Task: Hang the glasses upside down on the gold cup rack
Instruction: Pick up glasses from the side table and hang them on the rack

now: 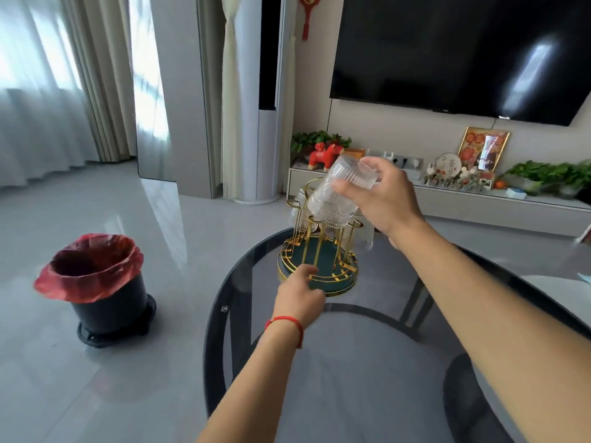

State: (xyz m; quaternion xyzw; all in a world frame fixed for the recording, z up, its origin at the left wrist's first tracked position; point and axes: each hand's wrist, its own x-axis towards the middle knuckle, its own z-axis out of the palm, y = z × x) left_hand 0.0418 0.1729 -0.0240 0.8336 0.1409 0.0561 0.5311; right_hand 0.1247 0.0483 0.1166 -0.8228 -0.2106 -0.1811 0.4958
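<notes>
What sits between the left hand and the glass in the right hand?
In the head view, the gold cup rack: the left hand rests at its base rim, and the right hand holds the glass tilted above its prongs.

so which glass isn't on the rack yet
The ribbed glass tilted in the right hand, above the gold rack; the others already hang there.

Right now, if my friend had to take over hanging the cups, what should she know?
Right hand: grips a ribbed glass, tilted mouth-down, just above the gold cup rack.
Left hand: rests on the rack's near rim, seemingly steadying it.
The rack stands on the dark glass table.
Done: at least two glasses already hang upside down on the rack; the exact count is unclear.
Left: lower this glass over a free prong, then let go.
</notes>
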